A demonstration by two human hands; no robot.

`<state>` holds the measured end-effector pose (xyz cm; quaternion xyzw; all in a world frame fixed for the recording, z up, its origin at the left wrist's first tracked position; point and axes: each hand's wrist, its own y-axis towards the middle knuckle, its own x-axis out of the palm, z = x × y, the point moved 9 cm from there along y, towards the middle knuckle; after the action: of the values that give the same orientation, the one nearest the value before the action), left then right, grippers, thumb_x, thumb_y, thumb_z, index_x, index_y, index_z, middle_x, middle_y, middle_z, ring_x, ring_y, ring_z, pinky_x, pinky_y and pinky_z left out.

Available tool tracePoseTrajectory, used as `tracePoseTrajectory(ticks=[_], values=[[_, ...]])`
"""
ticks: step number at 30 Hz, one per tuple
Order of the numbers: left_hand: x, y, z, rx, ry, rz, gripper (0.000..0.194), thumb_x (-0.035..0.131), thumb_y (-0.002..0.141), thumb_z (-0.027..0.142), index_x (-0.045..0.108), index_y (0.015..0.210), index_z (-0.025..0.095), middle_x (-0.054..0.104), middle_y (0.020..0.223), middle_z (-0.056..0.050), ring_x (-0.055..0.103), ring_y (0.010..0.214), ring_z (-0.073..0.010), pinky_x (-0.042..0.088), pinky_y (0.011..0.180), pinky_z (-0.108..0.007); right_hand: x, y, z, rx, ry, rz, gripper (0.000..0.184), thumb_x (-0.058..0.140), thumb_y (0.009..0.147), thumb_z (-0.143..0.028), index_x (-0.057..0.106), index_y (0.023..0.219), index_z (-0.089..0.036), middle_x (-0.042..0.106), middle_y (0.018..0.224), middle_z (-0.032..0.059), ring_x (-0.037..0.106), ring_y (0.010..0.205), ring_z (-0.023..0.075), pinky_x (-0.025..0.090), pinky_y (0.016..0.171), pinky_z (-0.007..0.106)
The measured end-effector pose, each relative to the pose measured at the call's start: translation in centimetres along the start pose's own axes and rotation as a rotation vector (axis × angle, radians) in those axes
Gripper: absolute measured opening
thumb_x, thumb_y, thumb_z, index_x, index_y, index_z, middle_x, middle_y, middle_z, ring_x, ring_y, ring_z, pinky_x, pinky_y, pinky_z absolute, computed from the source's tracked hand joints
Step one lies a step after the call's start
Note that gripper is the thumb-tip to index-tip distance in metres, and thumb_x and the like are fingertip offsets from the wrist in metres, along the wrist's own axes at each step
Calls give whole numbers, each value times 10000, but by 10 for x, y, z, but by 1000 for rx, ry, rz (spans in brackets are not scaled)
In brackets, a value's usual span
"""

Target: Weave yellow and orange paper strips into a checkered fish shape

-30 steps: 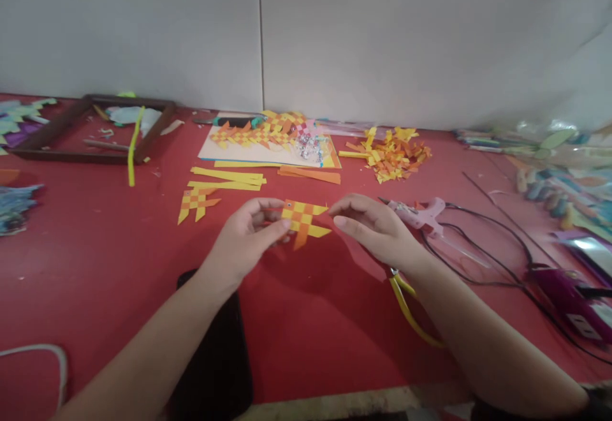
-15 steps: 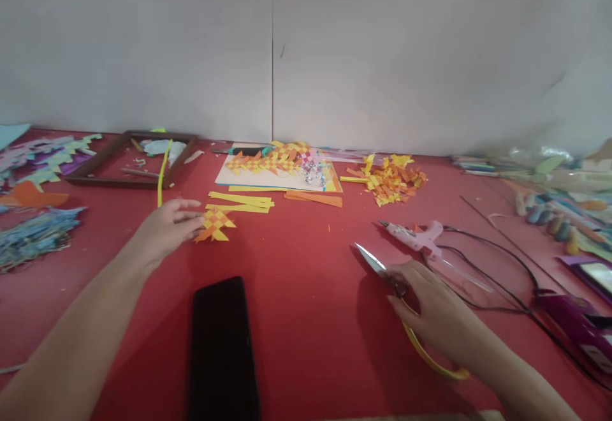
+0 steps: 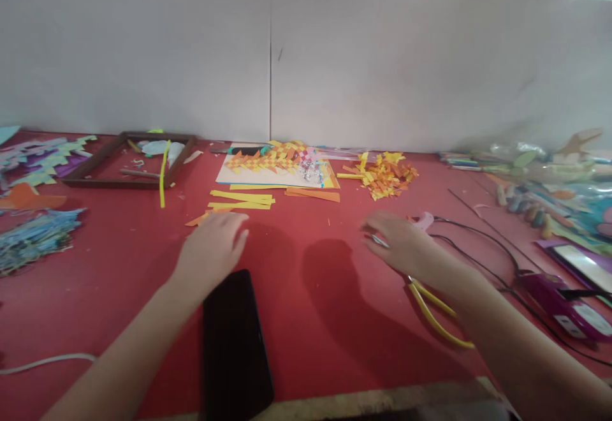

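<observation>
My left hand [image 3: 213, 245], thumb apart from its stretched fingers, is over the woven orange-and-yellow paper piece [image 3: 195, 221]. It hides most of the piece, and whether it touches it I cannot tell. A black phone [image 3: 236, 351] lies just below that hand. My right hand [image 3: 399, 242], slightly blurred, reaches over the yellow-handled scissors [image 3: 430, 312] with fingers stretched leftward. The handles lie free of its grip, and a bit of blade shows by the fingers. Behind this hand is the pink glue gun [image 3: 424, 221], mostly covered.
Yellow strips [image 3: 243, 200], orange strips [image 3: 313, 194] and a heap of folded paper bits [image 3: 389, 175] lie farther back. A brown frame [image 3: 115, 184] stands left of a white sheet [image 3: 239, 177]. Black cables and a purple power strip [image 3: 567, 309] are at right.
My left hand has moved right and nearer, covering the woven piece. My right hand has let go of the scissors' handles and shifted up over the blades. The view has moved slightly.
</observation>
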<state>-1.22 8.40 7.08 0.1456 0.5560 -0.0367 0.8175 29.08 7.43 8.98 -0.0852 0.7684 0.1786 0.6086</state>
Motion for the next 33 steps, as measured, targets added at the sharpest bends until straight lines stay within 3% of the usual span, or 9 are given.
tracePoseTrajectory(ticks=[2,5,10,14,19,24,28,31,33], values=[[21,-4,16,85,46,-56,364,491,946,322,650,1234,167,605,1399,-143,494,1362,-322,339,1159,-481,16,34,-30,-70,67,-32,139,549,874,-207,681,915,-195,726,882,60,660,778,185,488,712,297],[37,-9,16,95,131,-89,509,462,978,435,553,1382,138,437,1544,-171,348,1465,-340,295,1175,-534,45,80,-73,-177,152,-40,161,535,917,-179,695,925,-168,734,919,81,664,868,196,498,798,317],[38,-15,0,49,235,-120,615,343,1013,514,500,1435,95,409,1548,-207,345,1464,-353,351,1138,-534,82,134,-126,-351,250,-24,212,552,967,-226,701,1108,-177,710,1200,95,602,1178,204,434,1047,358],[34,-21,-8,0,291,-116,637,314,1016,533,501,1434,92,421,1539,-215,379,1444,-367,349,1135,-539,99,151,-145,-421,271,-50,190,613,946,-242,709,1101,-189,699,1234,89,591,1209,211,425,1087,385],[25,-22,-11,-45,333,-94,653,363,1002,530,526,1396,36,444,1504,-277,398,1419,-420,316,1140,-573,108,147,-136,-410,243,-80,277,595,967,-334,631,1184,-166,644,1227,88,634,1093,215,535,951,446],[25,-11,13,34,305,-102,521,450,991,410,558,1356,54,489,1484,-241,405,1420,-390,317,1155,-538,103,137,-116,-345,218,-89,324,598,963,-364,604,1221,-168,626,1237,89,638,1063,212,555,907,435],[30,4,35,78,256,-117,437,480,977,308,562,1334,69,509,1469,-230,443,1392,-383,381,1112,-522,93,116,-104,-312,244,-94,128,577,934,-144,687,998,-148,705,1035,84,642,1005,204,511,932,388],[34,15,48,101,212,-127,402,480,973,251,543,1340,98,513,1467,-210,431,1405,-349,401,1103,-474,81,87,-92,-279,281,-76,212,543,875,-33,703,923,-164,724,961,85,644,953,206,500,882,350],[38,20,54,116,184,-146,351,502,965,237,571,1291,125,594,1365,-191,523,1313,-333,440,1055,-446,72,63,-83,-257,307,-59,221,536,874,-38,702,919,-175,728,945,78,652,928,199,505,859,338]])
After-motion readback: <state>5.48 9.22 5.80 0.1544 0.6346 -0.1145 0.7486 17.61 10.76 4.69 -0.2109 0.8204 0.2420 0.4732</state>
